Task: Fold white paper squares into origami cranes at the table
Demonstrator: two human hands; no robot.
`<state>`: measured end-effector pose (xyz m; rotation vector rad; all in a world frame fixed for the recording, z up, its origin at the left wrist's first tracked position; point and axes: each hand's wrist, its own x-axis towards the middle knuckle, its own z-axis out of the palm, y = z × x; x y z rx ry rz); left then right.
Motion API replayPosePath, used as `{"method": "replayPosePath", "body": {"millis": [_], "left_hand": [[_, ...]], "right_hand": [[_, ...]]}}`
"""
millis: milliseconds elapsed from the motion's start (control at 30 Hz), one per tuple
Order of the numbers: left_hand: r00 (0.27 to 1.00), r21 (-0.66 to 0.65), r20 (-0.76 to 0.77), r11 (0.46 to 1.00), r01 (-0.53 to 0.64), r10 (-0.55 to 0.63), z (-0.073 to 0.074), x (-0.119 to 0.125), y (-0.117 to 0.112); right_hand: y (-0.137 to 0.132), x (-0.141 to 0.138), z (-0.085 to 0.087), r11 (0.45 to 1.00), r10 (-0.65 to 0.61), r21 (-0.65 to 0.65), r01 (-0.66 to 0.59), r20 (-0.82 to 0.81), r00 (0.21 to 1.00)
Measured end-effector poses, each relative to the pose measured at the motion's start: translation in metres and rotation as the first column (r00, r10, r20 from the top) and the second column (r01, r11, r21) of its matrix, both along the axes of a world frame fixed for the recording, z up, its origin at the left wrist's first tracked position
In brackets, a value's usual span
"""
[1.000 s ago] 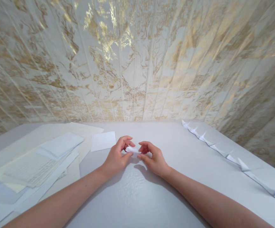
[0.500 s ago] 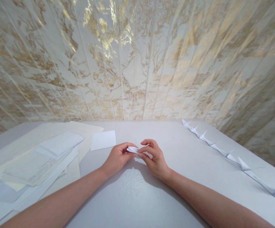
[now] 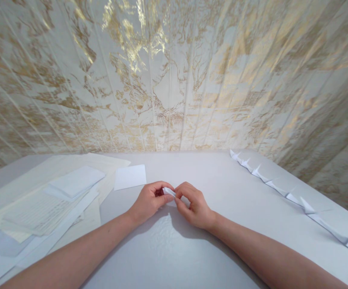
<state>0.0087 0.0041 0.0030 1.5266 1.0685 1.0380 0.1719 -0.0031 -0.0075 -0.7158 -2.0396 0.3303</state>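
A small piece of folded white paper is held between my two hands, just above the middle of the table. My left hand pinches its left part between thumb and fingers. From the other side, my right hand is closed on the right end, with thumb and index fingertips together. The fingers cover much of the paper, so its full folded shape is hidden. Beyond my left hand, a flat white paper sheet lies on the table.
Several folded white paper cranes stand in a row along the right edge of the table. Overlapping loose papers, some with writing, cover the left side. Behind the table rises a gold-patterned curtain.
My right fingers, raised and spread before, have come down and closed on the folded paper's right end. The paper has tilted between my hands, and my left index finger now lies over it.
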Motion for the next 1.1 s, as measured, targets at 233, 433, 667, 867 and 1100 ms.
{"method": "replayPosePath", "body": {"millis": [233, 433, 667, 867, 1100], "left_hand": [[1.0, -0.019, 0.028, 1.0, 0.011, -0.011, -0.001, 0.0, -0.001], [0.997, -0.078, 0.074, 0.997, -0.015, 0.021, -0.003, 0.0, 0.003], [0.996, -0.032, -0.055, 0.997, -0.073, 0.071, -0.004, 0.0, 0.004], [0.997, -0.045, -0.004, 0.996, -0.071, 0.071, -0.006, 0.0, 0.005], [0.972, -0.11, 0.229, 0.991, 0.079, -0.052, -0.006, 0.003, 0.005]], "right_hand": [[0.0, -0.001, -0.004, 0.997, -0.044, -0.056, 0.046, 0.037, 0.998], [0.004, -0.004, -0.009, 0.928, -0.113, -0.368, 0.063, -0.116, 0.987], [0.004, -0.005, -0.011, 0.89, -0.036, -0.452, -0.06, -0.202, 0.979], [0.004, -0.006, -0.013, 0.838, -0.018, -0.53, -0.131, -0.267, 0.964], [0.011, -0.007, -0.013, 0.742, -0.189, -0.634, -0.218, -0.51, 0.839]]}}
